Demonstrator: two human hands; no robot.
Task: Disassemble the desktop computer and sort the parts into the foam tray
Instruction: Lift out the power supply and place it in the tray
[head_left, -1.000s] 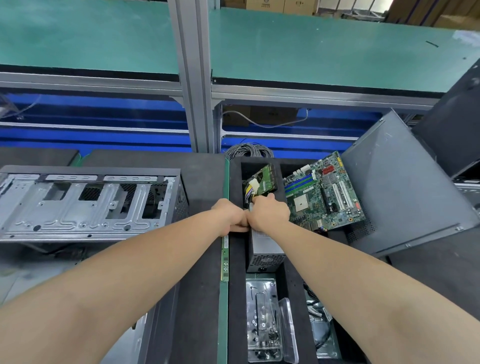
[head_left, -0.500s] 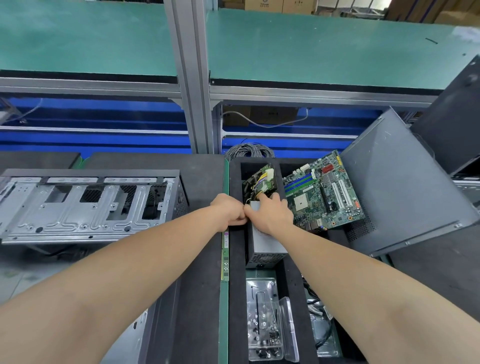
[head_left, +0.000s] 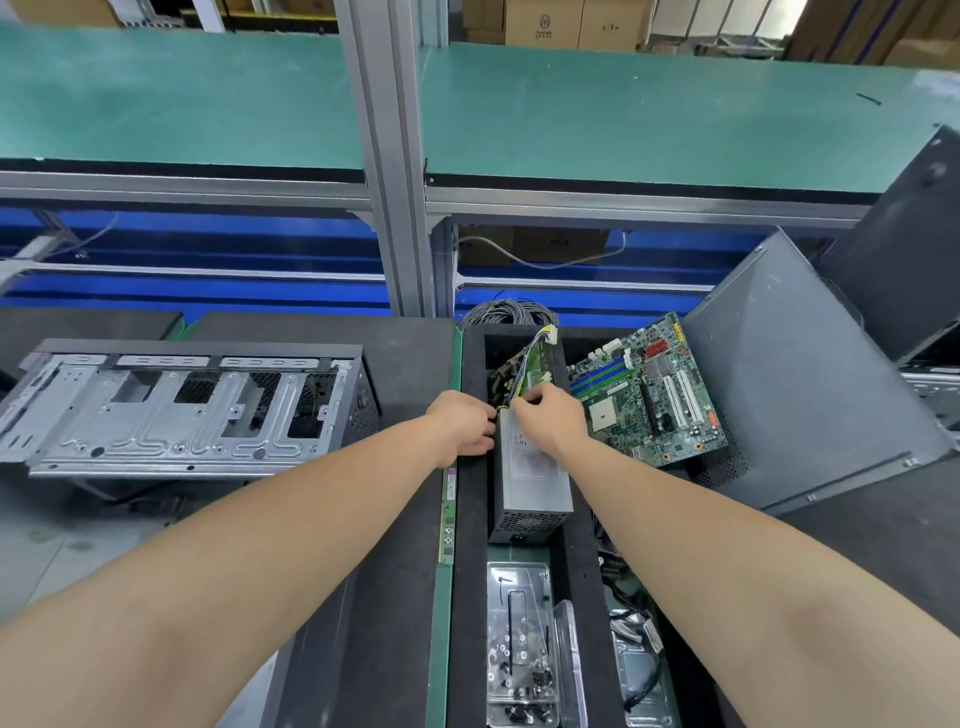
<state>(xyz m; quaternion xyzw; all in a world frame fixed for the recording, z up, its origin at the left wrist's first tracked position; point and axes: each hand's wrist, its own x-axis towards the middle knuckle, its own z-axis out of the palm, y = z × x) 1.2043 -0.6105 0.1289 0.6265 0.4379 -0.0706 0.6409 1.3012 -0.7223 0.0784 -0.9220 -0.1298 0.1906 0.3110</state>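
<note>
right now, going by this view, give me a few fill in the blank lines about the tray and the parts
1. The grey power supply lies in a slot of the black ____ tray.
2. The green motherboard lies to the ____ of the power supply.
3. The clear plastic box nearer the camera holds small dark ____.
4. The empty metal chassis stands to the ____ of the tray.

Missing words: foam; right; screws; left
</note>
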